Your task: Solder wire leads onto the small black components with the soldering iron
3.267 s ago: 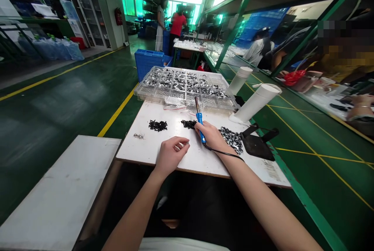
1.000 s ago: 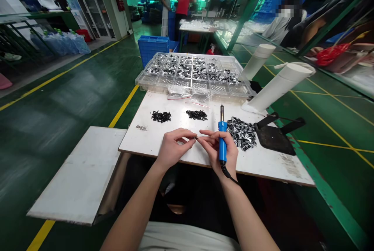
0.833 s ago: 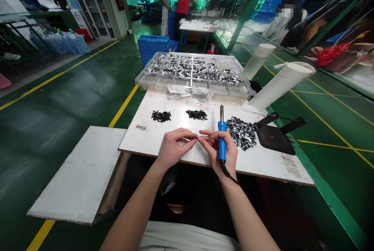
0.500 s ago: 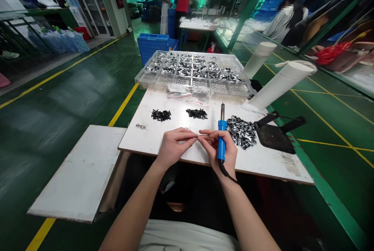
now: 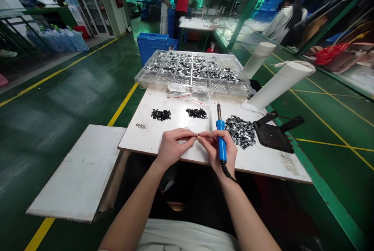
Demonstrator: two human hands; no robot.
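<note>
Meeting near the front edge of the white table (image 5: 140, 142), the left hand (image 5: 176, 144) and right hand (image 5: 214, 155), on my remote view, pinch what seems one small part (image 5: 197, 135), too tiny to identify. The right also holds one blue soldering iron (image 5: 221, 142), tip up. If hot, I judge, it could burn the left should that wrist tilt. I count two black piles (image 5: 161, 114), one silver pile (image 5: 242, 131), two white tubes (image 5: 279, 85).

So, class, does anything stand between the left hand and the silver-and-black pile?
Yes: the right hand, holding the blue-handled tool, lies across the straight path from the left hand to the silver-and-black pile, just left of that pile.
</note>
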